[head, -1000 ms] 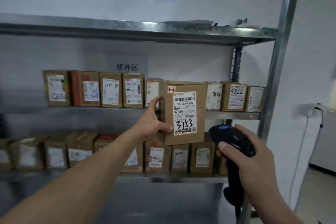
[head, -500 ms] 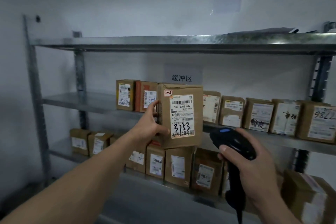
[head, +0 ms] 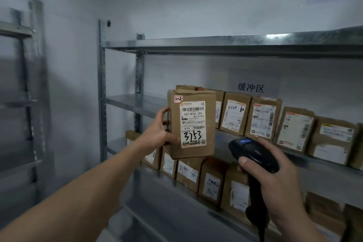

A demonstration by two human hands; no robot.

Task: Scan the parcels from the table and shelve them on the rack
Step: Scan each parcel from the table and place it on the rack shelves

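My left hand (head: 157, 133) grips a brown cardboard parcel (head: 191, 124) by its left edge and holds it upright in front of the rack's middle shelf (head: 137, 102). Its white label, handwritten 3753, faces me. The parcel stands at the left end of the row of boxes on that shelf; whether it rests on the shelf I cannot tell. My right hand (head: 275, 184) holds a black barcode scanner (head: 253, 155) by the handle, lower right of the parcel, its head pointing up and left.
The metal rack (head: 235, 45) carries a row of labelled boxes (head: 263, 120) on the middle shelf and another row (head: 212, 180) on the shelf below. A bare stretch of middle shelf lies left of the parcel. A second rack (head: 29, 88) stands blurred at far left.
The view has swung left along the rack. My left hand has carried the parcel leftward past the row of boxes to its left end; the scanner hand has followed.
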